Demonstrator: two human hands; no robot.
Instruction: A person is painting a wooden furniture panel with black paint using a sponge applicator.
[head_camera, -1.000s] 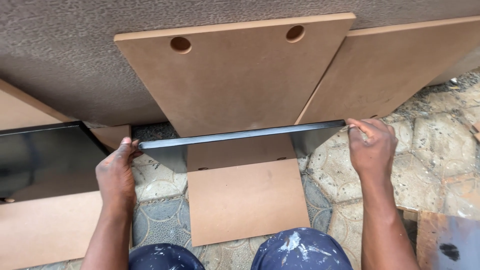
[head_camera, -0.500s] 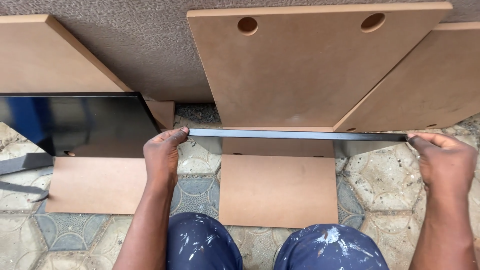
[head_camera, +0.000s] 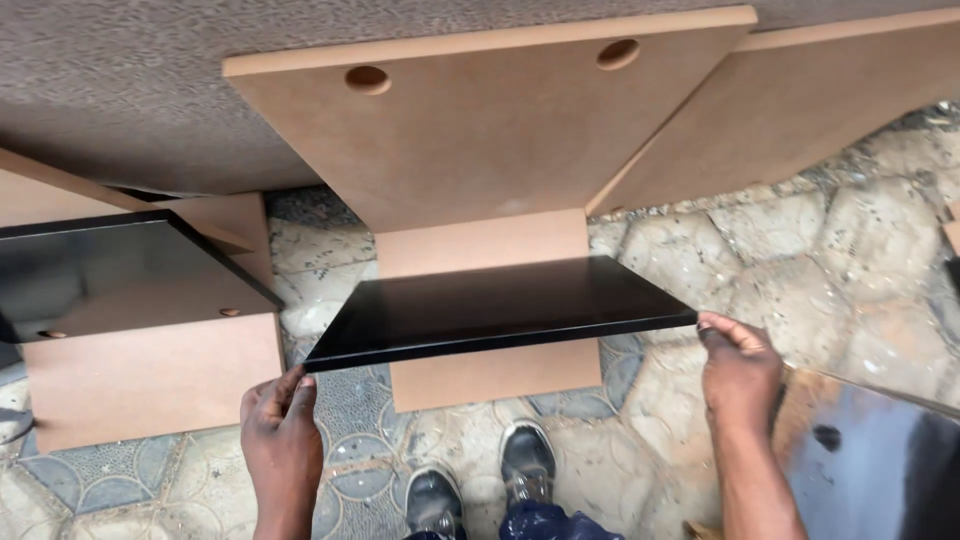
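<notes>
I hold a glossy black rectangular panel (head_camera: 490, 305) flat at about knee height, its near edge facing me. My left hand (head_camera: 280, 430) grips its near left corner and my right hand (head_camera: 738, 368) grips its near right corner. Beneath it a small brown fibreboard piece (head_camera: 490, 370) lies on the floor. A large brown board (head_camera: 480, 130) with two round holes leans against the grey rough wall (head_camera: 120, 90) behind it. My two shoes (head_camera: 480, 485) show below the panel.
Another black panel (head_camera: 110, 275) rests on brown boards (head_camera: 140, 375) at the left. A further brown board (head_camera: 800, 110) leans at the right. A shiny dark sheet (head_camera: 870, 460) lies at the lower right. The floor is patterned stone tile (head_camera: 830, 250).
The black panel was held edge-on, showing only its thin edge; it is now tilted so its glossy top face shows. My view has shifted and my feet have come into sight.
</notes>
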